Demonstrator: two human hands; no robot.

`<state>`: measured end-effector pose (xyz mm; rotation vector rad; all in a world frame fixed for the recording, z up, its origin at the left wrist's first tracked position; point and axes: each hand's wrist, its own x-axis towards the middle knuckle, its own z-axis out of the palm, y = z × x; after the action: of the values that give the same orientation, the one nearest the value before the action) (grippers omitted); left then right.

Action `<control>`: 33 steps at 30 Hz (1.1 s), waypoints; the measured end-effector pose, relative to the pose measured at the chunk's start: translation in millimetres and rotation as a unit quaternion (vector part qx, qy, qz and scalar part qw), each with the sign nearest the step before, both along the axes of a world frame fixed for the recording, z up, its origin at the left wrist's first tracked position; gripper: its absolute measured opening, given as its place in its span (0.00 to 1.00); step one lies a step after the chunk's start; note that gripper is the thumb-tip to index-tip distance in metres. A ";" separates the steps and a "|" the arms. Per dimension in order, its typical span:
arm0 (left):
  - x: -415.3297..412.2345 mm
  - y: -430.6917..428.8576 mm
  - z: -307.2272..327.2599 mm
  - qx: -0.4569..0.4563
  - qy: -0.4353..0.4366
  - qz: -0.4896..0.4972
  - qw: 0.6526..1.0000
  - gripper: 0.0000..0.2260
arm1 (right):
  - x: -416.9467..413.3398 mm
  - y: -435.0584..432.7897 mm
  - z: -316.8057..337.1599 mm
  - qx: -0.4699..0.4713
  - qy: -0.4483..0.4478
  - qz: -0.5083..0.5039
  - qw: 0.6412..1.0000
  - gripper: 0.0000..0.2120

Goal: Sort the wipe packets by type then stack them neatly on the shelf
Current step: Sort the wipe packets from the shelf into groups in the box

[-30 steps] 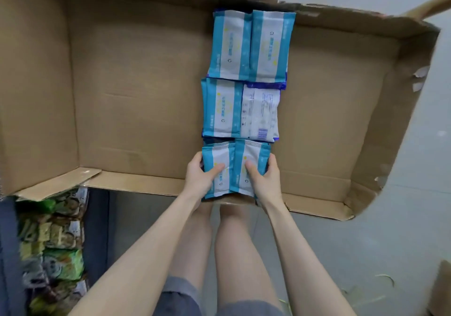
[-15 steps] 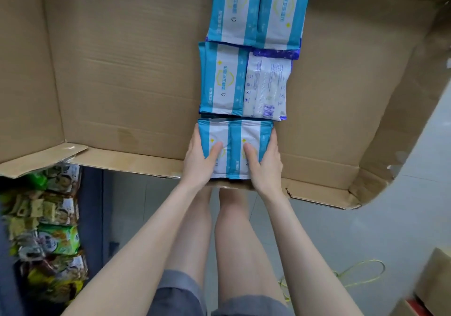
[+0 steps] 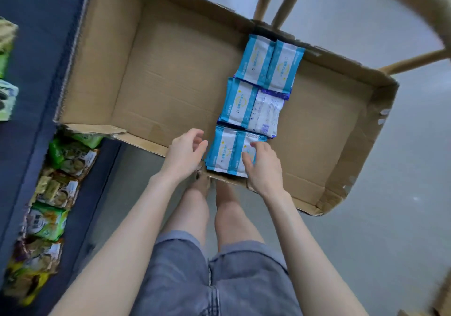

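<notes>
Three pairs of blue-and-white wipe packets lie in a column inside a shallow cardboard box (image 3: pixel 170 76). The far pair (image 3: pixel 268 63) sits by the box's back wall, the middle pair (image 3: pixel 251 107) has one packet turned printed-side up, and the near pair (image 3: pixel 225 152) lies at the front edge. My right hand (image 3: pixel 262 166) rests on the near pair's right packet with fingers spread over it. My left hand (image 3: pixel 185 152) hovers just left of that pair, fingers loosely curled, holding nothing.
Green and yellow snack packets (image 3: pixel 48 193) are lined up along a dark blue shelf (image 3: pixel 31 71) at the left. A wooden chair (image 3: pixel 366 5) stands behind the box. My legs are below the box's front edge, grey floor to the right.
My left hand has let go of the near pair and moved left off it. My right hand stays on the pair. The camera has swung, showing the shelf and chair.
</notes>
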<state>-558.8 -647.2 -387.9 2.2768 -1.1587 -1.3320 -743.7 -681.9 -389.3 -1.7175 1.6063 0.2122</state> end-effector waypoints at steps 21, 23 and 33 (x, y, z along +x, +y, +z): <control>132.1 381.9 219.9 -0.133 -0.207 0.295 0.923 0.15 | 233.0 238.1 201.7 -0.171 -0.236 0.400 0.869 0.14; 147.4 406.5 232.9 -0.150 -0.230 0.315 0.908 0.15 | 255.6 259.2 217.1 -0.180 -0.256 0.416 0.854 0.13; 245.6 432.8 327.6 -0.308 -0.317 0.371 0.817 0.13 | 381.8 277.7 327.5 -0.258 -0.372 0.446 0.772 0.12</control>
<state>-313.3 -214.4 -60.3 2.2688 -0.5524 0.1143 -361.9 -404.2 -61.8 -2.4445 0.1742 -0.4701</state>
